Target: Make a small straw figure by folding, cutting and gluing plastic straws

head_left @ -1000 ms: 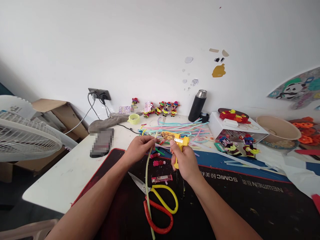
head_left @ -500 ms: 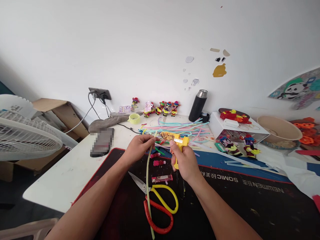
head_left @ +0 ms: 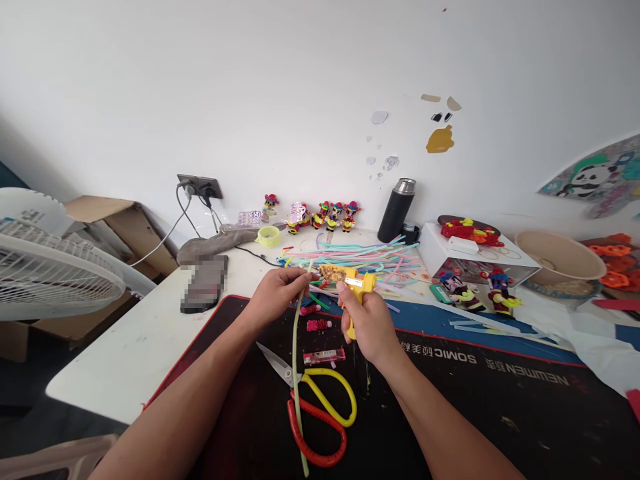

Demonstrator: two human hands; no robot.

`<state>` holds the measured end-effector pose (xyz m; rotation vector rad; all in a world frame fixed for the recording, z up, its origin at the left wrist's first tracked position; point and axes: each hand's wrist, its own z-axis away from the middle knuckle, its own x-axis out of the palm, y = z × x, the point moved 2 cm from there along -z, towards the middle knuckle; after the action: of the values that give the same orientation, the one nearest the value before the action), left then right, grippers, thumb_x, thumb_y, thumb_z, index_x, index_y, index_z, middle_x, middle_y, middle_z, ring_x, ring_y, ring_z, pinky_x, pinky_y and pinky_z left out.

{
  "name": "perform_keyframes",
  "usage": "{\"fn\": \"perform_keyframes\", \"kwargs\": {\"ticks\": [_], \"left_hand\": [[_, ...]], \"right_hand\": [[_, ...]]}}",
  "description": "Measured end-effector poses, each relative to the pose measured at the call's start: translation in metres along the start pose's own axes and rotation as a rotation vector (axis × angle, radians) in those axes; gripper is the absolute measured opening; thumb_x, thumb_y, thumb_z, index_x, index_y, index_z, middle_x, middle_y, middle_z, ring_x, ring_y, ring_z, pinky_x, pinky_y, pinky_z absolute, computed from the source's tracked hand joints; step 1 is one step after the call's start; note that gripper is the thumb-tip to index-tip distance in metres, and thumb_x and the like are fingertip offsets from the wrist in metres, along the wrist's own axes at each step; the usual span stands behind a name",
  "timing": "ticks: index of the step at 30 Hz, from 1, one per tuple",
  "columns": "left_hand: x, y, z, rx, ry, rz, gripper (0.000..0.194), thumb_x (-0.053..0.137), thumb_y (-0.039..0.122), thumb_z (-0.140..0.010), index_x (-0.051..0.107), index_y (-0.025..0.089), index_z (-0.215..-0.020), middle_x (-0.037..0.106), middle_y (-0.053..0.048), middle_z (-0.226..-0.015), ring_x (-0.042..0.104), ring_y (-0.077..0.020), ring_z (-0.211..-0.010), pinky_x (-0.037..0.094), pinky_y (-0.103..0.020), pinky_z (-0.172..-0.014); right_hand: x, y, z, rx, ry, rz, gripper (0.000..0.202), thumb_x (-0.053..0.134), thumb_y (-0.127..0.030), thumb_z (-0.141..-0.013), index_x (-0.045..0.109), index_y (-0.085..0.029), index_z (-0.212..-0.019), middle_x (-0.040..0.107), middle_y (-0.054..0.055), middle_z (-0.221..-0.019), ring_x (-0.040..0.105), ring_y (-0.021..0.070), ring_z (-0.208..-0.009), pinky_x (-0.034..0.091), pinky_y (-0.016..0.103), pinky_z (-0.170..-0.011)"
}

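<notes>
My left hand [head_left: 283, 291] pinches the upper end of a pale yellow-green pipe cleaner [head_left: 295, 360], which hangs down across the scissors. In my right hand [head_left: 369, 320] is a yellow hot glue gun [head_left: 357, 285], its stained nozzle pointing left close to the pipe cleaner's top. Whether nozzle and stem touch I cannot tell. Below the hands lie two small dark pink fuzzy pieces, one of them a wound piece [head_left: 318, 325], and a pink lighter [head_left: 324, 357]. Scissors [head_left: 325, 420] with one red and one yellow handle rest on the black desk mat [head_left: 450, 413].
Behind my hands lies a pile of pastel pipe cleaners [head_left: 350, 257]. Small figurines [head_left: 336, 217] line the wall beside a roll of tape [head_left: 269, 236]. A black thermos [head_left: 397, 210] and a white box [head_left: 475, 257] stand right. At left are a fan [head_left: 55, 267] and a phone [head_left: 203, 285].
The glue gun and my right hand have shifted very slightly left, bringing the nozzle a little nearer the pipe cleaner. My left hand has barely moved.
</notes>
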<state>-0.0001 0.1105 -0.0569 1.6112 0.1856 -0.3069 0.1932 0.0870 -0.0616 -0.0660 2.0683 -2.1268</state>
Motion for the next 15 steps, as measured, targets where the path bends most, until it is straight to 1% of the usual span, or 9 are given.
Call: {"fn": "perform_keyframes", "kwargs": {"ticks": [7,11,15], "left_hand": [[0.0002,0.0074,0.0019,0.011,-0.001,-0.022,0.044,0.068,0.059,-0.085,0.070,0.017,-0.070,0.062,0.000,-0.062,0.049,-0.0128,-0.058,0.040,-0.025,-0.058],[-0.0001,0.0060,0.0016,0.014,-0.002,-0.044,0.047,0.065,0.061,-0.086,0.074,0.017,-0.076,0.063,0.000,-0.064,0.049,-0.0134,-0.058,0.040,-0.026,-0.058],[-0.0002,0.0027,0.0011,0.029,0.000,-0.060,0.049,0.063,0.064,-0.087,0.075,0.017,-0.080,0.063,0.000,-0.064,0.050,-0.0140,-0.059,0.041,-0.026,-0.058]], "right_hand": [[0.0002,-0.0003,0.0008,0.001,-0.001,-0.004,0.062,0.058,-0.080,-0.085,0.054,-0.021,-0.066,0.048,-0.005,-0.038,0.047,0.0120,-0.031,0.037,0.022,-0.036],[-0.0003,-0.0013,0.0011,-0.004,0.007,0.003,0.062,0.058,-0.080,-0.086,0.055,-0.021,-0.067,0.049,-0.004,-0.038,0.048,0.0123,-0.031,0.037,0.023,-0.036],[-0.0007,-0.0017,0.0014,0.000,0.014,0.017,0.063,0.057,-0.080,-0.086,0.054,-0.021,-0.064,0.048,-0.004,-0.038,0.048,0.0120,-0.032,0.037,0.023,-0.037]]}}
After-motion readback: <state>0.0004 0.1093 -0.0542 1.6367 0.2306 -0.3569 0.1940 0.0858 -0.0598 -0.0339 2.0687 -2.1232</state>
